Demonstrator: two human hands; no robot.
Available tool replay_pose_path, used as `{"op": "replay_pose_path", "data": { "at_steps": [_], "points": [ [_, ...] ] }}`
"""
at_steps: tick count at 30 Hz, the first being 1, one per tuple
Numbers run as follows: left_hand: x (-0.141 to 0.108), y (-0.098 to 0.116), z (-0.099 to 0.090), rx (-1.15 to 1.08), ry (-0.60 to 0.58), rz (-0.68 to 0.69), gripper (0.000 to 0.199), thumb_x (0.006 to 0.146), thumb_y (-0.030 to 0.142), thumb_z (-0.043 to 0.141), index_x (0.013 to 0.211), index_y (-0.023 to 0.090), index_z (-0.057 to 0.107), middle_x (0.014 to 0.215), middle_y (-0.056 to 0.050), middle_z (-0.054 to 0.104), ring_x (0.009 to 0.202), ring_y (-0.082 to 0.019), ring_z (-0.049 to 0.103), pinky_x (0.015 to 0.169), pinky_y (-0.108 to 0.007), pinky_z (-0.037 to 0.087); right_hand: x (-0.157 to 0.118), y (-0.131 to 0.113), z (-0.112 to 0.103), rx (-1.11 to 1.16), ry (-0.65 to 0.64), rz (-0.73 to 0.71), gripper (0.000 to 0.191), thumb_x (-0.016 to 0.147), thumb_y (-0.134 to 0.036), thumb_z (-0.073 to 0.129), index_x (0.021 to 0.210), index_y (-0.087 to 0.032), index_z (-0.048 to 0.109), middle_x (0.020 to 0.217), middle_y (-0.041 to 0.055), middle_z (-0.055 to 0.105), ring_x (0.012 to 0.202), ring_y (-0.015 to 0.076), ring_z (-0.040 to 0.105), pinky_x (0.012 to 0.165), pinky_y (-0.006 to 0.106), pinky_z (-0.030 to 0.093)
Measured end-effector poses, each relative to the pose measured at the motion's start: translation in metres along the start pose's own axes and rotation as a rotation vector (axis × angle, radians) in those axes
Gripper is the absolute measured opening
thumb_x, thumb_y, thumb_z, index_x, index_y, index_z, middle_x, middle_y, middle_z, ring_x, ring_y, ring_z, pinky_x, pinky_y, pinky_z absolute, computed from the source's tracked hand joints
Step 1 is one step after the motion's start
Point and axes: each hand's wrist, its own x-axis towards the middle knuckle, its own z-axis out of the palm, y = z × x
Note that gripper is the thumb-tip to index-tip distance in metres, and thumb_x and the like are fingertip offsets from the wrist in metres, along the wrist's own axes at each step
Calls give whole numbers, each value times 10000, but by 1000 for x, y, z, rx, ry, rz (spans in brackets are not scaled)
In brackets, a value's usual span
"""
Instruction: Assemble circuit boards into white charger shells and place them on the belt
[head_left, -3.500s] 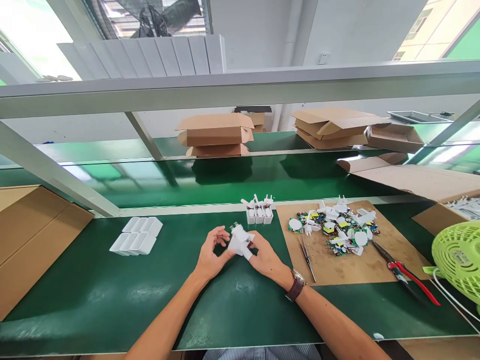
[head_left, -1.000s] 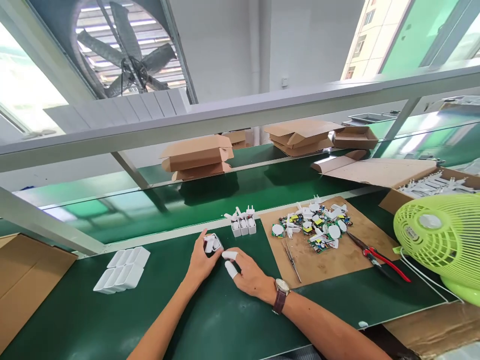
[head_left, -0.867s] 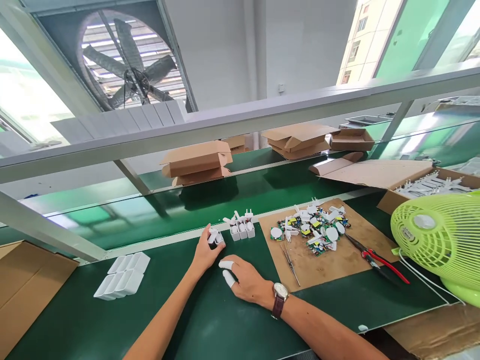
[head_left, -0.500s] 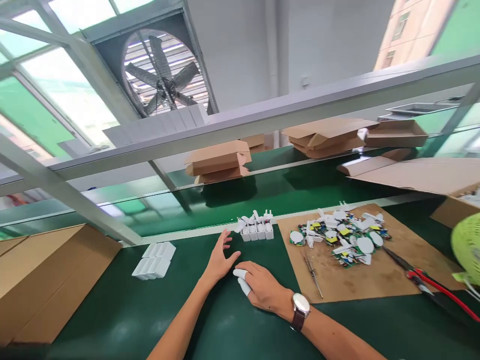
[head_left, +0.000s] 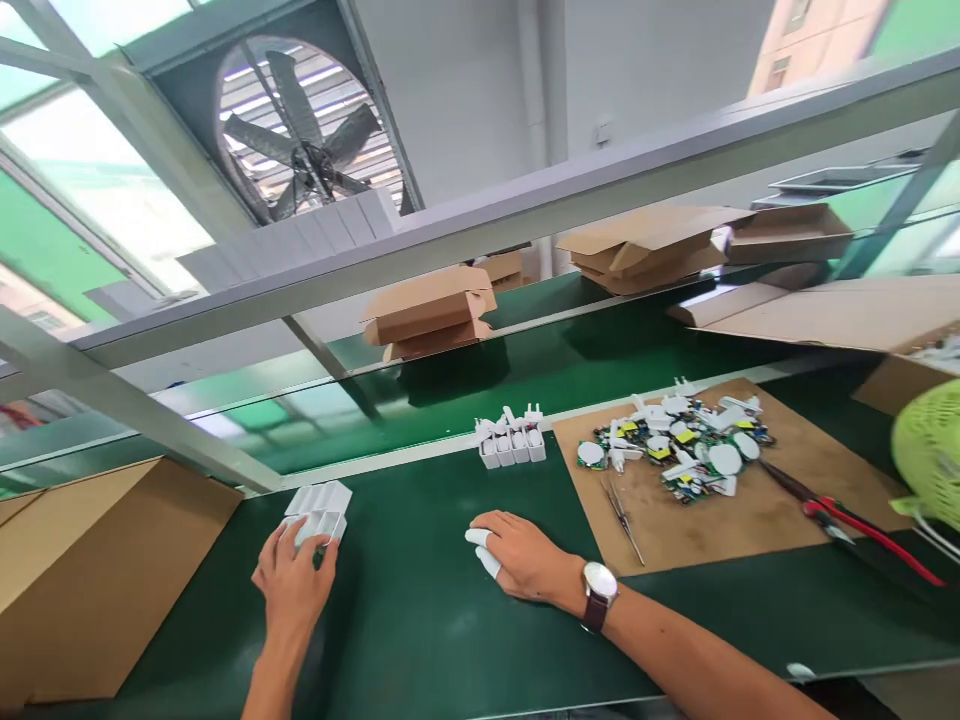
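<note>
My left hand (head_left: 294, 570) reaches over the near end of a group of white open-topped plastic cases (head_left: 321, 502). Its fingers are spread and curved around the near cases, touching or almost touching them. My right hand (head_left: 525, 555) rests palm down on the green table, loosely bent, with white finger covers on two fingers and a watch at the wrist. Nothing shows in it. Beyond it stands a row of white cases (head_left: 513, 450) with small white plug parts on top. To its right lie tweezers (head_left: 622, 520) on a brown cardboard sheet (head_left: 697, 545).
Circuit boards with white parts (head_left: 682, 450) are heaped on the cardboard. Red-handled pliers (head_left: 832, 515) lie beside them, near a green fan guard (head_left: 930, 450). A large carton (head_left: 112, 580) stands at left. Behind runs a green belt (head_left: 600, 350) carrying cardboard boxes (head_left: 431, 305).
My left hand has moved left from the table's middle to the group of white cases. My right hand has stayed in place. The view has tilted slightly downward.
</note>
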Motion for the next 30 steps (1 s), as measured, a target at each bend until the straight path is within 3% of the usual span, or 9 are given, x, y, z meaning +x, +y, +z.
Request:
{"op": "replay_pose_path", "data": {
  "at_steps": [2, 6, 10, 13, 16, 19, 25, 28, 30],
  "points": [
    [1, 20, 9, -171, -30, 73, 241, 942, 402, 566, 808, 220, 648, 1254, -145, 653, 1216, -368, 589, 977, -601, 501, 3, 2, -2, 3, 9, 31, 263, 927, -101, 549, 1167, -178, 622, 1160, 137, 691, 1017, 242, 668, 908, 399, 574],
    [11, 81, 28, -445, -180, 183, 247, 932, 432, 562, 801, 233, 625, 1349, -113, 613, 1124, -303, 657, 942, -478, 570, 10, 12, -18, -81, -37, 61, 209, 949, -133, 545, 1136, -177, 629, 1151, 128, 692, 1029, 235, 661, 919, 387, 557],
    [24, 134, 45, -616, -266, 301, 270, 927, 406, 553, 723, 228, 562, 1327, -110, 630, 1102, -267, 678, 929, -410, 583, 9, 33, -61, -291, -144, 125, 183, 936, -153, 583, 1111, -160, 637, 1174, 140, 678, 1092, 267, 629, 947, 414, 527],
    [26, 157, 54, -727, -317, 347, 271, 941, 392, 544, 727, 225, 544, 1266, -104, 653, 1072, -227, 690, 888, -341, 590, -5, 52, -103, -479, -218, 309, 207, 906, -129, 601, 1108, -164, 629, 1221, 149, 645, 1122, 282, 597, 983, 442, 490],
    [21, 167, 60, -803, -315, 347, 286, 948, 423, 561, 747, 220, 551, 1211, -102, 651, 1007, -207, 699, 847, -316, 598, -23, 68, -133, -582, -240, 450, 262, 843, -48, 582, 1078, -155, 627, 1185, 169, 636, 1103, 303, 586, 1006, 478, 454],
    [12, 166, 64, -836, -325, 350, 286, 941, 449, 592, 774, 217, 579, 1222, -104, 633, 982, -204, 698, 845, -319, 602, -32, 78, -147, -612, -271, 500, 317, 762, 18, 563, 1017, -158, 633, 1103, 162, 651, 1079, 314, 586, 1046, 501, 410],
    [-2, 152, 64, -853, -338, 312, 247, 940, 441, 605, 822, 225, 622, 1296, -112, 620, 1048, -222, 695, 887, -329, 600, -13, 72, -167, -608, -239, 509, 346, 725, 17, 523, 1006, -158, 626, 1108, 158, 638, 1060, 312, 571, 980, 491, 461],
    [-2, 153, 62, -861, -316, 264, 256, 929, 445, 607, 796, 227, 624, 1275, -110, 633, 1070, -235, 694, 898, -338, 605, -2, 57, -167, -446, -179, 487, 302, 814, -59, 517, 1068, -188, 617, 1093, 111, 662, 985, 263, 609, 879, 414, 529],
    [-2, 157, 61, -870, -312, 246, 250, 921, 441, 615, 792, 227, 628, 1262, -107, 636, 1076, -239, 694, 904, -343, 607, 3, 49, -154, -225, -173, 469, 255, 895, -128, 493, 1092, -219, 627, 984, 51, 698, 852, 209, 651, 748, 331, 558]
  ]
}}
